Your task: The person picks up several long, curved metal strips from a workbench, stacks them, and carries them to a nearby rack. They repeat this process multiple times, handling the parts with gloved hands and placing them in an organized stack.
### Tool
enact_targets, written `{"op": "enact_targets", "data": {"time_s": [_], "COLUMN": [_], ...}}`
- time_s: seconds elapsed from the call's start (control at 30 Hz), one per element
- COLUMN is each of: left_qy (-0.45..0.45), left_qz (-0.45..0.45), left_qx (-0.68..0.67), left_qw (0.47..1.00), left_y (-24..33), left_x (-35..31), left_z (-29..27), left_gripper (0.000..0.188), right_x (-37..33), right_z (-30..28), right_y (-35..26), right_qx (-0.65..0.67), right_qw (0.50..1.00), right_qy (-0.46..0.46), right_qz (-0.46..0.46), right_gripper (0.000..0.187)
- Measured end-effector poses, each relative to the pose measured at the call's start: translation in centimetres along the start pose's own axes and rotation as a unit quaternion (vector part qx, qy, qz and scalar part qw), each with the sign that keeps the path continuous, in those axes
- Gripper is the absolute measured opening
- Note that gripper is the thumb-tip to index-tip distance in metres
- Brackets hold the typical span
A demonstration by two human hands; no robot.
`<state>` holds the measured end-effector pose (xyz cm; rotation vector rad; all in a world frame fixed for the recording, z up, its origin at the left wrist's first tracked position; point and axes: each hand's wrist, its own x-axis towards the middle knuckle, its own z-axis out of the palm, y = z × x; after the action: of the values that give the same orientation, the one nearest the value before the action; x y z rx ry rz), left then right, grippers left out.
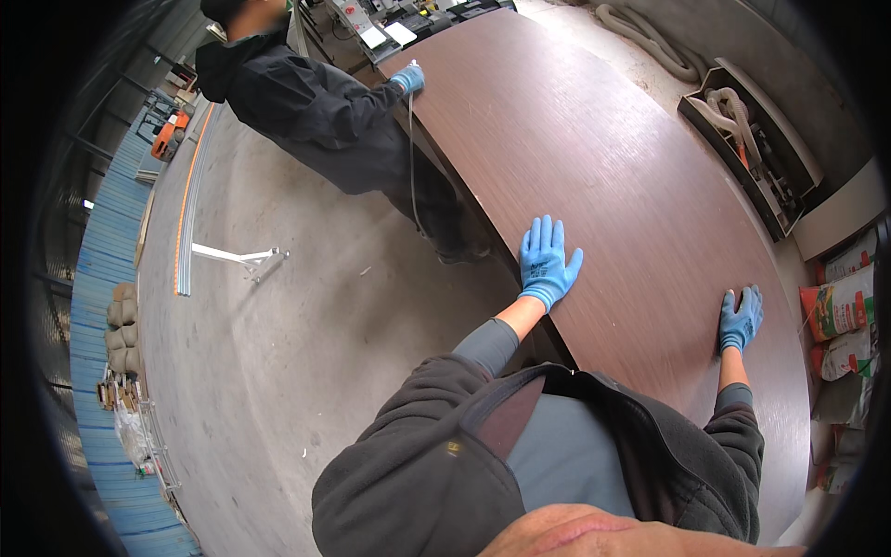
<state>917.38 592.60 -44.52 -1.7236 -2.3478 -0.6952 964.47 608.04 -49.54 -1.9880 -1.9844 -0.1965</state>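
Observation:
A large brown wood-grain panel stretches out in front of me. My left hand, in a blue work glove, lies flat near its left edge with the fingers spread. On the right side of the panel rests my right hand, gloved alike, fingers apart and slightly bent. Neither hand holds anything. At the panel's far left corner, a co-worker's gloved hand grips the end of a thin grey hose that hangs down beside the panel.
The co-worker in dark clothes stands at the left edge. A machine is at the far end. To the right are an open box with hoses, a thick hose and stacked sacks. A white metal stand is left.

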Motion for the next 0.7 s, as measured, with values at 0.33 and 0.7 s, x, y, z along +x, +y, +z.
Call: {"op": "enact_targets", "data": {"time_s": [0.33,0.7], "left_qy": [-0.014,-0.010], "left_qz": [-0.010,-0.006], "left_qx": [0.003,0.011], "left_qw": [1.000,1.000], "left_y": [0.02,-0.03], "left_x": [0.03,0.11], "left_z": [0.00,0.10], "left_gripper": [0.077,0.078], "right_x": [0.08,0.13], "right_z": [0.07,-0.13], "right_y": [-0.06,-0.22], "right_qx": [-0.007,-0.008], "right_qw": [1.000,1.000], "right_qy": [-0.004,-0.014], "right_qz": [0.000,0.004], "right_gripper": [0.061,0.062]}}
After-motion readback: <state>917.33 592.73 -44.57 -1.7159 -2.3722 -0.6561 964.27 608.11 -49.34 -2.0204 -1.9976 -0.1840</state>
